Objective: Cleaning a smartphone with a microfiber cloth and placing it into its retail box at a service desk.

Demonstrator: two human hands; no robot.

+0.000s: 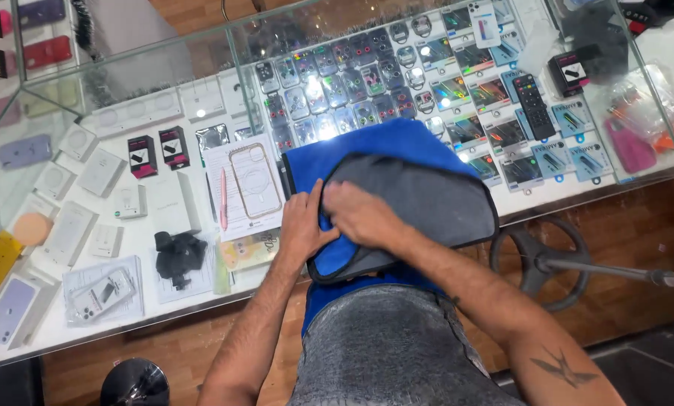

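Both hands on blue-grey cloth atop glass counter, L hand flat, R hand pinching fold

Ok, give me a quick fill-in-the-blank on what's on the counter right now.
1. Both hands rest on a folded cloth that is grey on one side and ____ on the other.
2. The cloth lies on a ____ display counter.
3. Left of the cloth, a pink ____ lies on a sheet beside a clear phone case.

Missing words: blue; glass; pen
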